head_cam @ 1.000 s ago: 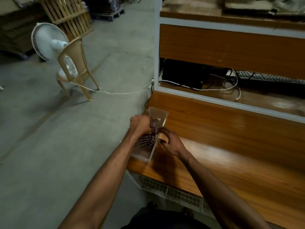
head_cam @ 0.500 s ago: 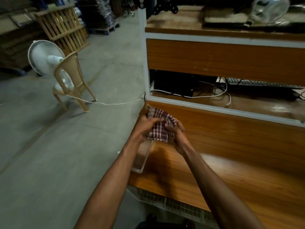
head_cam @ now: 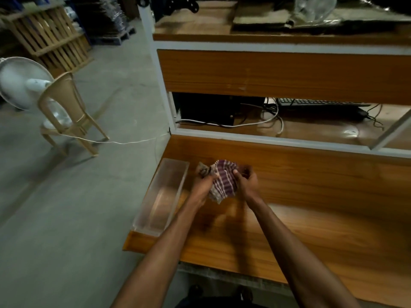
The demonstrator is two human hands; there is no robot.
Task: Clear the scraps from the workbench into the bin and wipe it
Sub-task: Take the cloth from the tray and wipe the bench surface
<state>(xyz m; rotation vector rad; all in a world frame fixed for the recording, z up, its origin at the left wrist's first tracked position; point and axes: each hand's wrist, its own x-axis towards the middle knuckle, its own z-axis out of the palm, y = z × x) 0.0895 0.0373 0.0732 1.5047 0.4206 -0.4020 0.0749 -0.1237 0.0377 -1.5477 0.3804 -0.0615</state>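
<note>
A checked maroon and white cloth is bunched up between both my hands above the wooden workbench. My left hand grips its left side and my right hand grips its right side. A clear plastic bin lies along the left end of the bench, just left of my left hand; it looks empty. I see no scraps on the bench top.
A raised wooden back panel runs behind the bench. The shelf above holds a keyboard, a black box and cables. On the floor at left stand a plastic chair and a white fan, with a white cord trailing.
Both hands lifted the cloth out of the clear bin and carried it right, over the bench. The view rose and shifted, showing more of the upper shelf.
</note>
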